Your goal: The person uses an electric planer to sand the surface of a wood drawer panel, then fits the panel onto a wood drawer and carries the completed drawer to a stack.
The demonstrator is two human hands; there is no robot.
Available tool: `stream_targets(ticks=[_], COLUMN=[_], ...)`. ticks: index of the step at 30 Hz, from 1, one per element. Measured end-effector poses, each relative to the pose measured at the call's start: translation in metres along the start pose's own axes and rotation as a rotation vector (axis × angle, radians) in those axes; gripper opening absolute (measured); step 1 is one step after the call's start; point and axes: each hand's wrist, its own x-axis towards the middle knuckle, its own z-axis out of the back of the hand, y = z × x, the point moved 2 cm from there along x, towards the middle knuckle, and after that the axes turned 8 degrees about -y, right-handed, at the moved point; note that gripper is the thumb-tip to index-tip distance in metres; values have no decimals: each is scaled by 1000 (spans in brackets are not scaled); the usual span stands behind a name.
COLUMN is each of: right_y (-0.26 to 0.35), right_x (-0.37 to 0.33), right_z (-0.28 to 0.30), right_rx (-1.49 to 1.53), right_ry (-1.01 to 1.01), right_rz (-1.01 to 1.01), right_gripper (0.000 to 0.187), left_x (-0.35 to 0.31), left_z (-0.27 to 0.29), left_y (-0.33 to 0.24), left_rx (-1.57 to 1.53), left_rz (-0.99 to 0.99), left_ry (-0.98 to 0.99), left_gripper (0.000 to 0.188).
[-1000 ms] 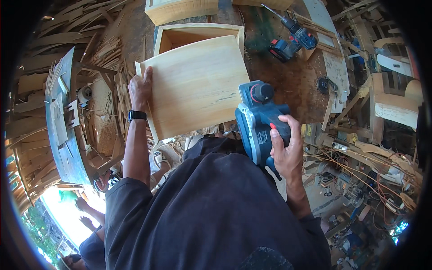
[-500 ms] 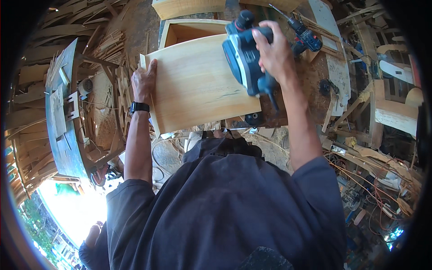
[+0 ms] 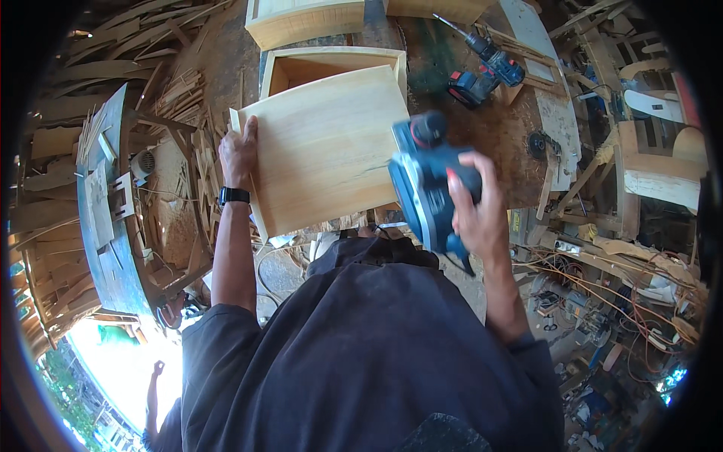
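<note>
The two hands are well apart, each closed on something different. The left hand [image 3: 238, 154] grips the left edge of a pale wooden panel [image 3: 327, 147], its thumb near the face and a black watch [image 3: 234, 195] strapped at the wrist. The right hand [image 3: 482, 207] is wrapped around the handle of a power planer [image 3: 431, 184], which sits at the panel's right edge; whether its sole touches the wood cannot be told. The planer is a dark blue, slightly blurred body with a light metal side plate and a round black front knob.

The panel itself is smooth and light yellow, with fine grain, a few darker streaks near its right side and a gently bowed far edge. Just beyond it stands an open wooden box [image 3: 339, 53], brown inside, and past that a second pale box [image 3: 309, 29].

To the panel's right, the desk [image 3: 501, 147] shows a worn, stained brown top, where a cordless drill [image 3: 488, 64] lies with its long bit pointing away. Well to the panel's left are a blue-topped stand [image 3: 92, 215] and rough timber offcuts [image 3: 113, 64]; to its far right, orange cords [image 3: 595, 282] trail over cluttered tools.
</note>
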Motion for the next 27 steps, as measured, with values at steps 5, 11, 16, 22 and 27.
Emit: stream_targets(ticks=[5,11,16,22,27], right_y=[-10,8,21,47,25], right_x=[-35,32,124,145,65], right_z=[12,-16,-56,-62,-34], right_rx=[35,-33,-68,-8,-45], right_ry=[-37,-58,-63,-12,34], right_rz=[-49,60,181,100,34], right_gripper=[34,35,38,38,36], left_x=[0,3,4,-1,-2], left_z=[3,-1,3,1,3], left_y=[-2,-3,1,-7,-1], left_rx=[-1,-25,-23,-49,-32], left_rz=[-50,-74,-55,-61,-39], left_ry=[37,40,52,26,36], left_gripper=[85,86,86,82,82])
